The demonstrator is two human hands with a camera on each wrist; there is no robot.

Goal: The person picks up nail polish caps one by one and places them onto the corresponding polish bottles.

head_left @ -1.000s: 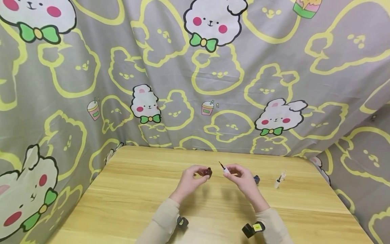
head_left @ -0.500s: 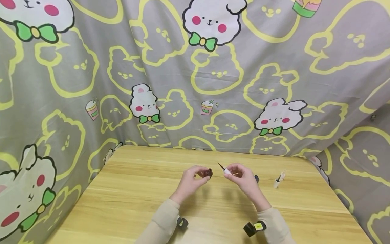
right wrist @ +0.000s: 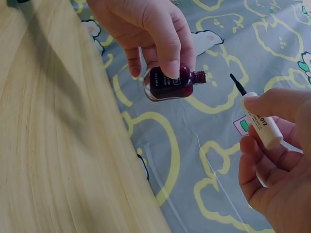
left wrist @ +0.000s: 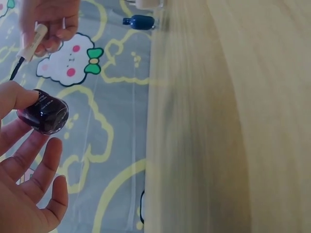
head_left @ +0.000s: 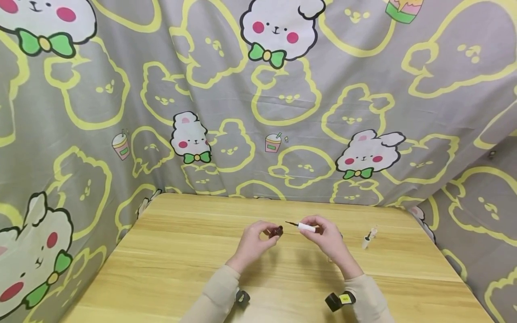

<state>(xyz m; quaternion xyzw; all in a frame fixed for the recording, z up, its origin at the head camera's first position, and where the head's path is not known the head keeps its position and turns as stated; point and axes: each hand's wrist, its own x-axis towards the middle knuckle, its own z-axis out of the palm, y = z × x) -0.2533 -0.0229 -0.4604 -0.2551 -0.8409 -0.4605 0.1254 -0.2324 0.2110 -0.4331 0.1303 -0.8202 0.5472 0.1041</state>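
Observation:
My left hand (head_left: 254,244) pinches a small nail polish bottle (head_left: 276,232) filled with dark red polish, held above the table. Its threaded neck is bare and points toward the right hand in the right wrist view, where white print shows on the dark glass (right wrist: 184,88). Between thumb and fingers, my right hand (head_left: 326,240) holds a white nail polish cap (head_left: 307,228) marked 012 in the right wrist view. The cap's dark brush (right wrist: 237,84) points toward the bottle's neck, a small gap apart from it.
A second white cap with its brush (head_left: 366,242) stands at the table's right, next to a clear bottle (head_left: 374,231). A blue polish bottle (left wrist: 141,22) is in the left wrist view, mostly hidden behind the right hand from above. Patterned curtains (head_left: 226,179) border the wooden table (head_left: 181,269).
The cap in my right hand has turned from a steep slant to nearly level, its brush swinging down toward the left. The left hand and the bottle have barely moved.

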